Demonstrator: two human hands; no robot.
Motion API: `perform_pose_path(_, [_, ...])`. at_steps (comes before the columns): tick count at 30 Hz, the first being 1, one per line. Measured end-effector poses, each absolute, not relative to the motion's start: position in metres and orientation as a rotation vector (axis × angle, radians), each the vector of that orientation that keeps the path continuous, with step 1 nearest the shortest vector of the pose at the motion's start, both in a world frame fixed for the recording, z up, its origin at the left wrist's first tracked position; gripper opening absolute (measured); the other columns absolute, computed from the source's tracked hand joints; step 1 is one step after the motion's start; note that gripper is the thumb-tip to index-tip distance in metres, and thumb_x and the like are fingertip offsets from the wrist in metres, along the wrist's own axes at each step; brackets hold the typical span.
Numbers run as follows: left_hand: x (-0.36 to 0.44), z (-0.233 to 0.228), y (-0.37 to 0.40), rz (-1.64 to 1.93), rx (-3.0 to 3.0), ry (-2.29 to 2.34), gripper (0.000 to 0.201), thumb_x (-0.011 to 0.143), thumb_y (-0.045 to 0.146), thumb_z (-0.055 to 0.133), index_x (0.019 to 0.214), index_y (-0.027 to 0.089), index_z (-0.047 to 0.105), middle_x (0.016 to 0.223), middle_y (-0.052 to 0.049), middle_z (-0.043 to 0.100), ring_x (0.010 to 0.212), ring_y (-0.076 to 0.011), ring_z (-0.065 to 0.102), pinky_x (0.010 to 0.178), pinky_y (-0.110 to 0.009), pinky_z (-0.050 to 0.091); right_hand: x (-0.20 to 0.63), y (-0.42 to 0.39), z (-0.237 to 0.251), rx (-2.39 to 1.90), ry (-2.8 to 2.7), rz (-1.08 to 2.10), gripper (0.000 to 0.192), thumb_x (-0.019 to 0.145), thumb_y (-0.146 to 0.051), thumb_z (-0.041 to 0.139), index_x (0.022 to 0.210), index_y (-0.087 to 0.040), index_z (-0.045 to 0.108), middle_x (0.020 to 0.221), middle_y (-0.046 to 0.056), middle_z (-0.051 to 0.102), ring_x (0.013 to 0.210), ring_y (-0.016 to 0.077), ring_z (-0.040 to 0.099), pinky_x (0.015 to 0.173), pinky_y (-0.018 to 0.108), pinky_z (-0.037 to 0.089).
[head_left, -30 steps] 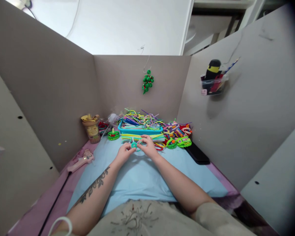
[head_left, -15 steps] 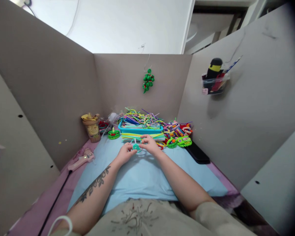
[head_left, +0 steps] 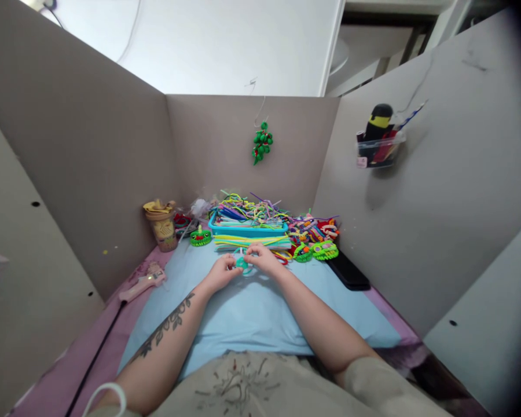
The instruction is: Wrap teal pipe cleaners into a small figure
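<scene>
Here, the left hand (head_left: 219, 273) and the right hand (head_left: 264, 259) meet over the far part of the pale blue sheet (head_left: 252, 313) that covers the desk. Both are closed in a fingertip pinch on one small teal pipe-cleaner piece (head_left: 242, 263), which sits between them just above the sheet; a thin pale strand rises from it, too fine to trace.

Hazards, judged from this arrangement:

1. Slip. The piece is small and held by the fingertips alone. Uneven pull from either hand could flick it out of the grip onto the sheet.
2. Overbending. A fuzzy wire stem kinks readily; a hard twist at one spot could leave a bend that will not straighten cleanly.
3. Snagging. The flat bundle of yellow and green pipe cleaners (head_left: 252, 241) lies just beyond the knuckles, touching or nearly so. A forward push of the right hand could drag stems off the bundle.
4. Knock-on. Behind it, the blue plastic tray heaped with mixed-colour pipe cleaners (head_left: 243, 230) and the small green frog-like figures (head_left: 325, 249) stand near; a wide wrist sweep could scatter them.
5. Cable. The pink glue gun (head_left: 142, 284) lies well apart to the left, its black cord (head_left: 96, 358) trailing along beside the left forearm, where an elbow could catch it.
</scene>
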State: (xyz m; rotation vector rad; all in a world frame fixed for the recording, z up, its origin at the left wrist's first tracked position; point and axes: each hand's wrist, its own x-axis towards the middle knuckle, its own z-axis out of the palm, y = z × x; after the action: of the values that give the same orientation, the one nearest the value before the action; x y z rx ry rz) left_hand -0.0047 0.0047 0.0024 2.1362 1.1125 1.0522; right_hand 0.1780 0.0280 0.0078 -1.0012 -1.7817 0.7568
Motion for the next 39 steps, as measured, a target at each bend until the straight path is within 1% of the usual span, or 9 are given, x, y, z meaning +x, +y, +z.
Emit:
perform_pose_path(5, [-0.003, 0.001, 0.005, 1.057, 2.163, 1.145, 0.029, 0.069, 0.033, 0.06, 0.05, 0.015, 0.046, 0.063, 0.001, 0.044, 0.062, -0.0119, 0.043, 0.06, -0.025, 0.035, 0.178, 0.03, 0.003, -1.011, -1.827, 0.792, 0.018, 0.072, -0.032, 0.06, 0.06, -0.019, 0.063, 0.095, 0.007, 0.056, 0.098, 0.0209, 0.052, 0.092, 0.037, 0.035])
perform_pose_path(8, [-0.002, 0.0, 0.005, 1.054, 2.179, 1.187, 0.026, 0.069, 0.031, 0.06, 0.051, 0.015, 0.049, 0.061, 0.001, 0.044, 0.061, -0.0122, 0.044, 0.06, -0.025, 0.036, 0.176, 0.032, -0.002, -1.025, -1.827, 0.763, 0.017, 0.073, -0.03, 0.058, 0.06, -0.019, 0.061, 0.093, 0.006, 0.057, 0.098, 0.0209, 0.052, 0.09, 0.036, 0.035])
perform_pose_path(11, [-0.002, -0.002, 0.006, 1.182, 2.149, 1.245, 0.015, 0.068, 0.03, 0.061, 0.066, 0.016, 0.058, 0.07, 0.0, 0.051, 0.062, -0.0117, 0.047, 0.061, -0.025, 0.038, 0.173, 0.035, -0.006, -1.041, -1.822, 0.692, 0.02, 0.075, -0.03, 0.054, 0.059, -0.018, 0.057, 0.085, 0.005, 0.057, 0.091, 0.0194, 0.051, 0.085, 0.033, 0.038])
perform_pose_path(14, [-0.003, -0.004, 0.008, 1.364, 2.082, 1.33, 0.018, 0.068, 0.032, 0.061, 0.077, 0.017, 0.059, 0.077, -0.001, 0.055, 0.061, -0.011, 0.047, 0.061, -0.024, 0.04, 0.17, 0.037, -0.008, -1.051, -1.743, 0.597, 0.022, 0.077, -0.03, 0.05, 0.059, -0.019, 0.053, 0.081, 0.004, 0.055, 0.087, 0.0186, 0.049, 0.084, 0.032, 0.038])
perform_pose_path(18, [-0.001, -0.004, 0.007, 1.274, 2.038, 1.304, 0.019, 0.072, 0.037, 0.058, 0.072, 0.017, 0.06, 0.068, -0.001, 0.059, 0.06, -0.0127, 0.05, 0.059, -0.025, 0.039, 0.164, 0.034, -0.007, -1.052, -1.565, 0.553, 0.021, 0.079, -0.033, 0.047, 0.064, -0.019, 0.051, 0.089, 0.006, 0.052, 0.091, 0.0187, 0.048, 0.087, 0.032, 0.037])
perform_pose_path(20, [0.001, -0.003, 0.005, 1.215, 2.051, 1.276, 0.022, 0.072, 0.038, 0.057, 0.067, 0.017, 0.061, 0.063, 0.0, 0.057, 0.058, -0.0125, 0.048, 0.057, -0.024, 0.037, 0.16, 0.03, -0.008, -1.048, -1.529, 0.56, 0.022, 0.08, -0.035, 0.048, 0.065, -0.019, 0.051, 0.092, 0.006, 0.051, 0.093, 0.0191, 0.048, 0.089, 0.032, 0.037])
perform_pose_path(25, [0.003, 0.001, 0.002, 1.207, 1.984, 1.316, 0.037, 0.068, 0.042, 0.059, 0.047, 0.016, 0.044, 0.046, 0.005, 0.036, 0.049, -0.0087, 0.035, 0.048, -0.022, 0.027, 0.15, 0.022, -0.01, -1.035, -1.545, 0.622, 0.019, 0.079, -0.035, 0.05, 0.068, -0.02, 0.052, 0.097, 0.006, 0.051, 0.097, 0.0193, 0.048, 0.091, 0.033, 0.037])
perform_pose_path(30, [0.001, -0.001, 0.005, 1.276, 1.934, 1.329, 0.037, 0.066, 0.04, 0.061, 0.047, 0.017, 0.039, 0.049, 0.005, 0.033, 0.051, -0.009, 0.035, 0.05, -0.023, 0.027, 0.149, 0.021, -0.011, -1.027, -1.543, 0.669, 0.022, 0.077, -0.039, 0.052, 0.068, -0.02, 0.051, 0.098, 0.006, 0.05, 0.1, 0.0198, 0.047, 0.09, 0.032, 0.038])
perform_pose_path(39, [0.001, -0.001, 0.007, 1.36, 1.954, 1.317, 0.028, 0.064, 0.037, 0.063, 0.052, 0.016, 0.049, 0.06, 0.002, 0.042, 0.058, -0.011, 0.042, 0.057, -0.025, 0.034, 0.15, 0.019, -0.009, -1.032, -1.563, 0.694, 0.028, 0.076, -0.045, 0.052, 0.068, -0.019, 0.055, 0.1, 0.007, 0.05, 0.102, 0.0207, 0.048, 0.093, 0.035, 0.036])
